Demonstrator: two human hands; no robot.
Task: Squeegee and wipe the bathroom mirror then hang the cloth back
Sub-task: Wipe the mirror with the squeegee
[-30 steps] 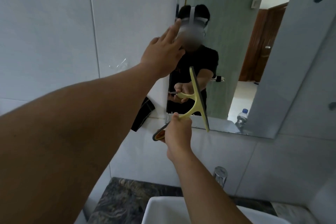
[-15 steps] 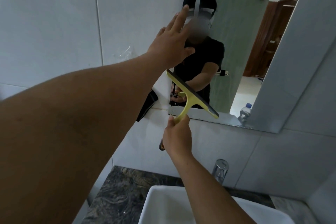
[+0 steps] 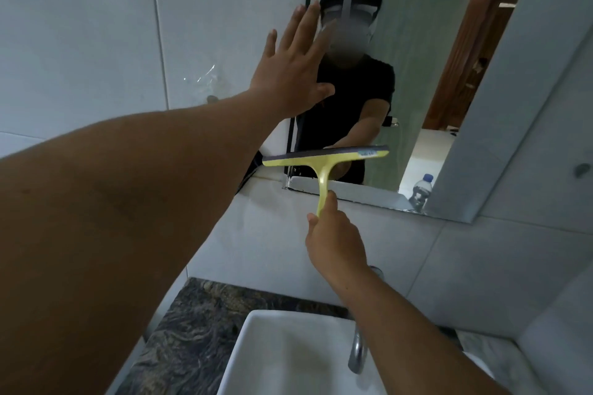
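A yellow squeegee (image 3: 322, 159) with a dark rubber blade lies level across the lower left part of the wall mirror (image 3: 426, 67). My right hand (image 3: 333, 236) grips its handle from below. My left hand (image 3: 293, 66) is spread flat with straight fingers at the mirror's left edge, over tile and glass. A dark cloth (image 3: 253, 170) hangs on the wall left of the mirror, mostly hidden behind my left forearm.
A white basin (image 3: 282, 359) with a chrome tap (image 3: 357, 353) sits below on a dark marble counter (image 3: 195, 330). A clear plastic hook (image 3: 205, 80) is stuck on the white tiles. The mirror reflects a water bottle (image 3: 422, 191) and a wooden door.
The squeegee blade has turned from near upright, through a slant, to level. My left hand has spread its fingers and lies flatter at the mirror's edge.
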